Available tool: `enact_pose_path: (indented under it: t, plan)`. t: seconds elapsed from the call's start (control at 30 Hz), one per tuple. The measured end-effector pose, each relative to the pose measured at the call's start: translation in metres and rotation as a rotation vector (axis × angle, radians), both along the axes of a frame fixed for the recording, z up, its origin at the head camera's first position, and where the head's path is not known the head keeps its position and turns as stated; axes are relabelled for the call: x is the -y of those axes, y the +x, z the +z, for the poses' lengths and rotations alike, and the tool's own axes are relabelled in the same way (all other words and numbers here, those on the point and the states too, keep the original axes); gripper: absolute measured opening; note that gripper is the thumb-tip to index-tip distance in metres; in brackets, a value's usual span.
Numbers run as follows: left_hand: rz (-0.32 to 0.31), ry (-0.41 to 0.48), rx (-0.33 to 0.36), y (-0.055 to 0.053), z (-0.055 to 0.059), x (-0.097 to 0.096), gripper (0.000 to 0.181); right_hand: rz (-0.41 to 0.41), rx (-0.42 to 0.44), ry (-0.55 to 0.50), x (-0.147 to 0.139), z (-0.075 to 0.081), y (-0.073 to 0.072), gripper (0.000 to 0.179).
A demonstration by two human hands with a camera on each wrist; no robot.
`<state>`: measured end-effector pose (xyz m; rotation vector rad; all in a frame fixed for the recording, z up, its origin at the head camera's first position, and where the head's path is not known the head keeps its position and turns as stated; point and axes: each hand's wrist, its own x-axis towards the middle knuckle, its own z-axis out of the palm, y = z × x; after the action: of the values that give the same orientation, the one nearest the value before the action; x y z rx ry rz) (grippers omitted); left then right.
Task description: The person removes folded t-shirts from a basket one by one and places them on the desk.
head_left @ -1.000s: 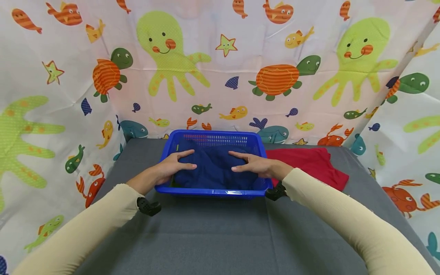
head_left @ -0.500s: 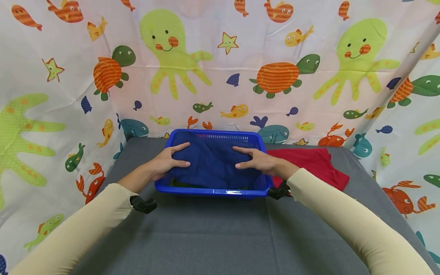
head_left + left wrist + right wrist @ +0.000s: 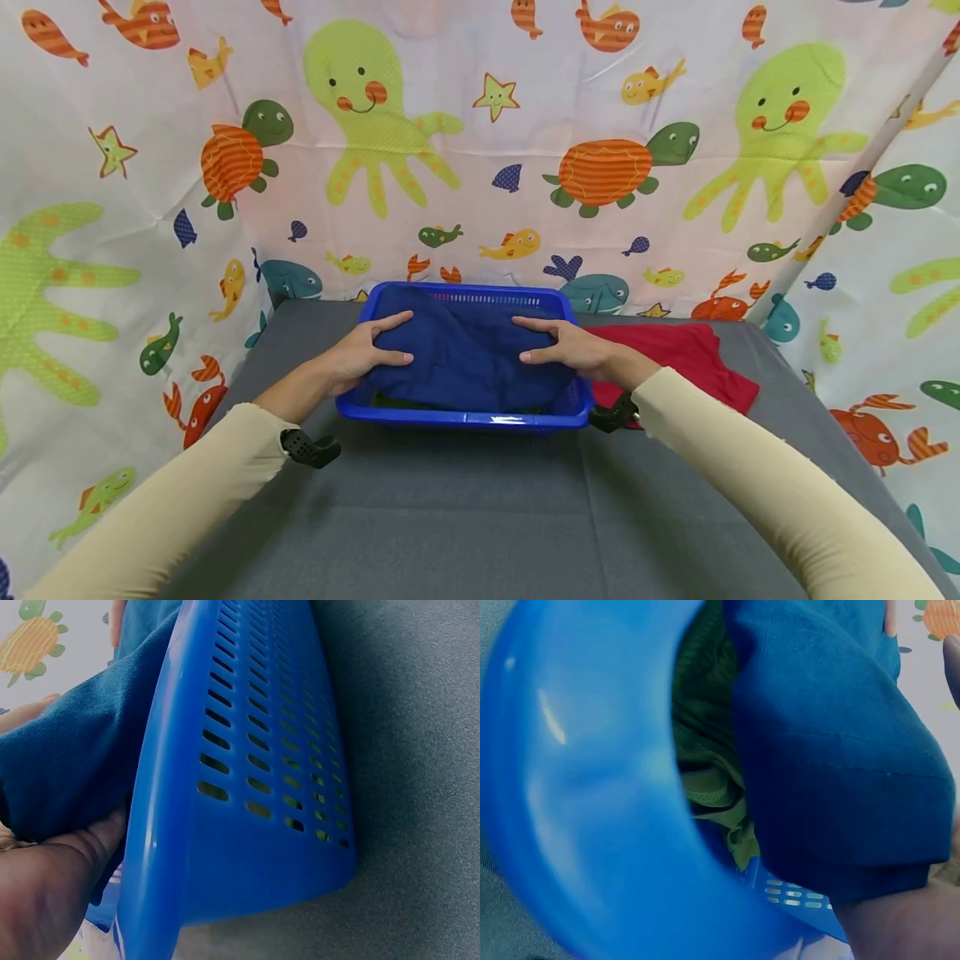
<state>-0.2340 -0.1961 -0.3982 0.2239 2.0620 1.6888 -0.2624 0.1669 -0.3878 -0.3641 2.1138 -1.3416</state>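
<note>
No legible text or labels.

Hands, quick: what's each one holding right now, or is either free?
Left hand: holding one end of the dark blue cloth.
Right hand: holding the other end of the same cloth.

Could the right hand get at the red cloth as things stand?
Probably, once it lets go: the right hand holds the blue cloth at the basket. The red cloth lies close by on the table, with no other cloth on it.
</note>
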Motion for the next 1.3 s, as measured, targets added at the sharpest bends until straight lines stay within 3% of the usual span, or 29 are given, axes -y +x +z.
enact_pose_path:
  t: [0.3, 0.8, 1.03, 1.3]
  plan:
    - [-0.019, 0.033, 0.006, -0.005, 0.009, 0.001, 0.082, -0.008, -0.001, -0.01, -0.003, 0.01, -0.001, 0.084]
    - [-0.021, 0.071, -0.034, 0.003, 0.026, -0.009, 0.081, -0.011, -0.073, -0.046, -0.021, 0.032, 0.005, 0.081]
    - [-0.034, 0.038, -0.09, 0.022, 0.033, -0.028, 0.082, 0.043, -0.091, -0.002, -0.047, 0.045, 0.02, 0.081]
    - [-0.074, 0.109, -0.1, 0.044, 0.034, -0.055, 0.084, 0.044, -0.102, 0.0, -0.076, 0.057, 0.037, 0.081]
